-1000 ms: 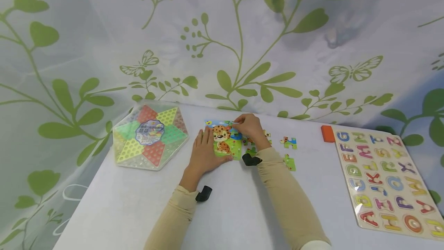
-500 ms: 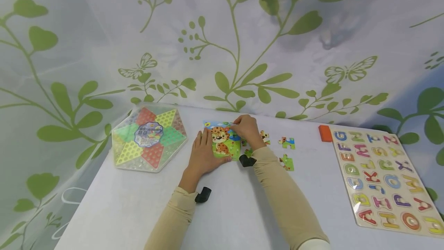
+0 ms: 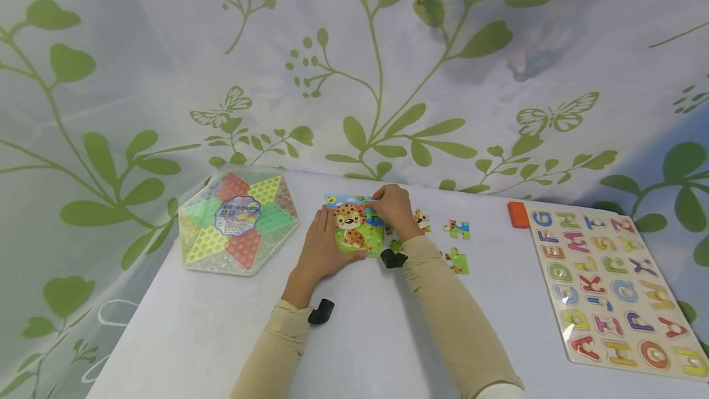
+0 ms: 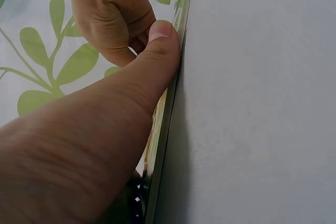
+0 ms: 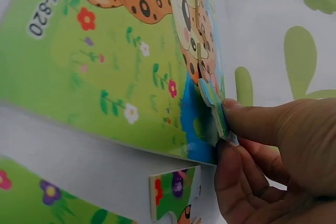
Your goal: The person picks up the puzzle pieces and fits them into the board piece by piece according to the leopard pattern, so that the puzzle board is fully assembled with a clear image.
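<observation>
A small leopard puzzle board lies on the white table between my hands. My left hand rests along its left side with straight fingers, and its thumb touches the near edge of the board. At the board's upper right, my right hand pinches a thin puzzle piece between thumb and fingers. In the right wrist view this piece is tilted over the leopard's head and the blue part of the picture. The right hand covers that corner in the head view.
Loose puzzle pieces lie right of the board, among them a blue-and-green piece and a green piece. A hexagonal star game board is at left. At right are an orange block and an alphabet board.
The left fingers have shifted slightly left, showing more of the leopard picture. My right hand stays at the upper right corner with the puzzle piece.
</observation>
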The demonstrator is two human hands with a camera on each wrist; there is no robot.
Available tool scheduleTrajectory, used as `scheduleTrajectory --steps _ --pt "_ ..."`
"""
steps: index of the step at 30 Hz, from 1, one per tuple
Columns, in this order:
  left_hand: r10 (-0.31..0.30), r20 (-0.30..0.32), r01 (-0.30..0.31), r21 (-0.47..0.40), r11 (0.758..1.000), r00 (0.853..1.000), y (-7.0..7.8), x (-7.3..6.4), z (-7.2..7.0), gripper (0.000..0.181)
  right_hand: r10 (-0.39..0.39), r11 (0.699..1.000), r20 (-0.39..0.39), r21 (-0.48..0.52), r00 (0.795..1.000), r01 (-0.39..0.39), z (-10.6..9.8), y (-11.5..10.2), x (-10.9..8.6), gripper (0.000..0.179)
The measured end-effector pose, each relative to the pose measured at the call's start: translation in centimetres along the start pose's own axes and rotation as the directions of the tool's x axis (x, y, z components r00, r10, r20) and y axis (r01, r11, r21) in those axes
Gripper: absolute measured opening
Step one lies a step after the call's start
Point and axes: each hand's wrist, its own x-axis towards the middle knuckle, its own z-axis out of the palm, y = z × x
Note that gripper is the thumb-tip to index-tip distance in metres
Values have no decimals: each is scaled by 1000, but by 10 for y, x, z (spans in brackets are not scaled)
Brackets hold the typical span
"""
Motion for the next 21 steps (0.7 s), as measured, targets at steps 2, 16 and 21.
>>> scheduleTrajectory --steps 2,16,21 --pt "-4 -2 4 -12 1000 1000 0 0 0 130 0 1000 -7 0 1000 0 1 0 0 29" --pt "-1 -16 2 17 1000 1000 2 -1 -3 131 21 1000 -84 -13 996 -23 3 1 -3 33" --pt "-5 -10 5 9 1000 1000 3 -2 -2 131 13 1000 -78 3 997 -13 4 6 -2 33"
